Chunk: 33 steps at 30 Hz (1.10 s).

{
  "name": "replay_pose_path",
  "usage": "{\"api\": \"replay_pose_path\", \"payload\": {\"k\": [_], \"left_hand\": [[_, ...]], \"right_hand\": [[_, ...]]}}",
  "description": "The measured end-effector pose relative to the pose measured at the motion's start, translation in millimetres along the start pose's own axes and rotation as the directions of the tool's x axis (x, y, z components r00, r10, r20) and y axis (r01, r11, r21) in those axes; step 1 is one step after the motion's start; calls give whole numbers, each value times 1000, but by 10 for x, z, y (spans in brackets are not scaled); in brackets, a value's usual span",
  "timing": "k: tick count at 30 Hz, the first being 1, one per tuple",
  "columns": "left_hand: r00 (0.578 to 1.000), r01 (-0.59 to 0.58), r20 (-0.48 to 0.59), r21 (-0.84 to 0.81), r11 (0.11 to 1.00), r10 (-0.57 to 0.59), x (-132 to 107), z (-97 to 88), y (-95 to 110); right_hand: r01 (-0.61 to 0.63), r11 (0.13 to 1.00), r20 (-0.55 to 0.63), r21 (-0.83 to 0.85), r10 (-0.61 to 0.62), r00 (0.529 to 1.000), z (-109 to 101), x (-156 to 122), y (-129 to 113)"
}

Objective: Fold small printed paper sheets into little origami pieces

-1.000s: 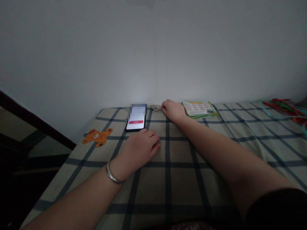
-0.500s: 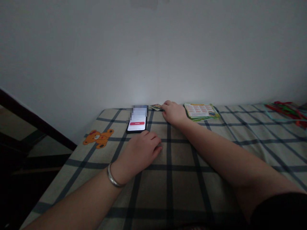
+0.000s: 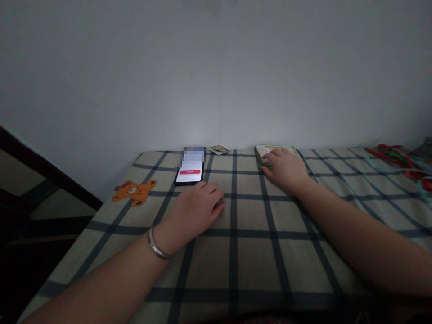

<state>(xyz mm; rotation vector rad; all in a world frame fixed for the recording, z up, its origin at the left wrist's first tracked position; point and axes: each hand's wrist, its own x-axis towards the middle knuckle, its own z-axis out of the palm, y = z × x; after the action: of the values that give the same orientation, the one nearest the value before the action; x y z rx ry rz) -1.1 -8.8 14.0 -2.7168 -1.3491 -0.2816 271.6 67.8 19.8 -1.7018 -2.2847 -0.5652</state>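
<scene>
My left hand [image 3: 199,203] rests on the checked cloth just below a lit smartphone [image 3: 189,173]. Its fingers are loosely bent, the thumb is apart, and it holds nothing that I can see. Over a stack of printed cards [image 3: 261,150] lies my right hand [image 3: 285,167], fingers spread on top and thumb at the near edge. That hand covers much of the stack; no card is seen lifted. A small pile of colourful cards [image 3: 219,149] lies flat by the wall, right of the phone.
A checked tablecloth [image 3: 209,265] covers the surface, which meets a pale wall [image 3: 216,81]. An orange bear picture [image 3: 137,192] lies at the left. Red and green strips [image 3: 394,155] lie at the far right. A dark rail [image 3: 50,168] slants along the left side.
My right hand has left the small pile by the wall and moved right onto the card stack. My left hand stays by the phone. The view has shifted slightly.
</scene>
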Motion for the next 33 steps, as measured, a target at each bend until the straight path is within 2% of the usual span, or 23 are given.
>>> {"api": "replay_pose_path", "payload": {"k": [7, 18, 24, 33], "left_hand": [[1000, 2, -13, -15, 1000, -2, 0, 19, -1], [999, 14, -48, -96, 995, -19, 33, 85, -47], [998, 10, -55, -98, 995, -15, 21, 88, -50], [998, 13, -57, -105, 994, -19, 12, 91, -54]], "right_hand": [[-153, 988, 34, 28, 152, 988, 47, 50, -47], [-249, 969, 81, 9, 247, 966, 11, 152, -79], [-251, 967, 127, -40, 254, 959, -8, 163, -26], [-229, 969, 90, -96, 238, 967, -85, 88, -16]]}}
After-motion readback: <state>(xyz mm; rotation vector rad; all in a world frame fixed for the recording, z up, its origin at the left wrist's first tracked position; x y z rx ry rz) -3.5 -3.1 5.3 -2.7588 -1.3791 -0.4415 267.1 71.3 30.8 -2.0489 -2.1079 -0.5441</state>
